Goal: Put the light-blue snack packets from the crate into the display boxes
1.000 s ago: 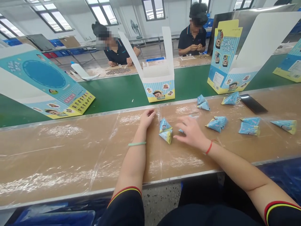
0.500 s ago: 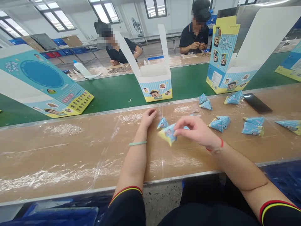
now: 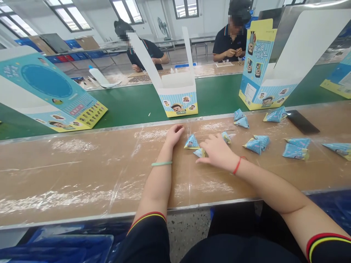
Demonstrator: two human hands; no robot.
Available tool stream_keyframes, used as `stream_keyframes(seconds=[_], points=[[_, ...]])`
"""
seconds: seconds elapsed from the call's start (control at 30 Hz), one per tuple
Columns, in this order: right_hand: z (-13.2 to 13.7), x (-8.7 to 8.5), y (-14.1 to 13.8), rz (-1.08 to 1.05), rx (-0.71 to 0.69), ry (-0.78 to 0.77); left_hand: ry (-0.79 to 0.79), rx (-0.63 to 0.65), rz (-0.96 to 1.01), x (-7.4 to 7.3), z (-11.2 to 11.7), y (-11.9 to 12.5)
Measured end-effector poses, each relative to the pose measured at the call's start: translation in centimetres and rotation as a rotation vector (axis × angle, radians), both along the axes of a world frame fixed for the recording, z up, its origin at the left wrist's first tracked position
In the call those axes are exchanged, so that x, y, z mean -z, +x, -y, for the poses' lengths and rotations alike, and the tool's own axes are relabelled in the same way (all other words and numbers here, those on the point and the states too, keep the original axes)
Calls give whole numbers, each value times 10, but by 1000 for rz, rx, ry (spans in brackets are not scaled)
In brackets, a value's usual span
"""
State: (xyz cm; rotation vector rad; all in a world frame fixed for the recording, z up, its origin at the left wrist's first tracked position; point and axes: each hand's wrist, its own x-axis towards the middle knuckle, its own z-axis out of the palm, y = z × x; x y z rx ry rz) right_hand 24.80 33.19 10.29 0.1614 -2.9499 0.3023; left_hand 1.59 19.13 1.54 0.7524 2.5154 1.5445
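Observation:
My right hand (image 3: 218, 151) reaches over the table with its fingers and thumb apart. Between its thumb and fingertips lies a small blue and yellow pyramid-shaped packet (image 3: 198, 153), partly covered by the hand. Another pyramid packet (image 3: 191, 142) stands just left of it, and a third packet (image 3: 226, 137) shows behind the knuckles. My left hand (image 3: 174, 134) rests on the table left of these packets, its fingers loosely bent and nothing visible in it.
More packets (image 3: 257, 144) lie to the right in small groups, near a dark phone (image 3: 303, 122). Open-topped printed boxes (image 3: 181, 104) stand on the green strip (image 3: 131, 106) beyond the table (image 3: 82, 175). Two people sit at a bench opposite.
The packet that my right hand held in the air is now down on the table, beside the left pyramid packet. My right hand's fingers have spread. My left hand stays put.

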Motion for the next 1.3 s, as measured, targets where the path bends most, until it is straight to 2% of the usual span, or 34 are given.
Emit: stream_keyframes(seconds=[0.07, 0.1, 0.17, 0.27, 0.3, 0.37, 0.47, 0.57, 0.67, 0.8, 0.87, 0.93, 1.03, 1.17, 1.23, 1.3], points=[[13, 4, -5, 63, -34, 53, 4, 0, -1, 0, 0, 0], [16, 4, -5, 77, -82, -4, 5, 1, -1, 0, 0, 0], [14, -4, 0, 70, -209, -314, 6, 4, -4, 1, 0, -1], [-6, -32, 17, -46, -304, -972, 2, 7, -3, 3, 0, -4], [-14, -42, 24, -100, -291, -1104, 0, 8, -2, 4, 0, -5], [-27, -61, 36, -177, -232, -1172, -1, 9, 0, 5, 0, -5], [-37, -75, 48, -160, -192, -1079, 6, 11, -2, 4, 0, -4], [-35, -67, 48, -125, -213, -1022, 14, 12, -5, 3, 1, -2], [-22, -40, 42, -64, -230, -854, 19, 13, -6, 2, 1, -2], [7, 4, 34, 19, -242, -355, 25, 7, 1, 3, 1, -3], [16, 15, 25, 15, -254, -186, 31, 4, 6, 4, 1, -4], [17, 14, 9, -26, -254, -135, 38, 3, 11, 5, 1, -4], [10, 1, -34, -103, -171, -52, 50, 12, 13, 6, 1, -5], [0, -12, -85, 81, -147, 19, 60, 26, 11, 8, 0, -7], [-4, -17, -92, 154, -148, 4, 64, 20, 4, 9, 0, -9], [-11, -27, -84, 121, -172, -86, 67, 12, -8, 12, -1, -10]])
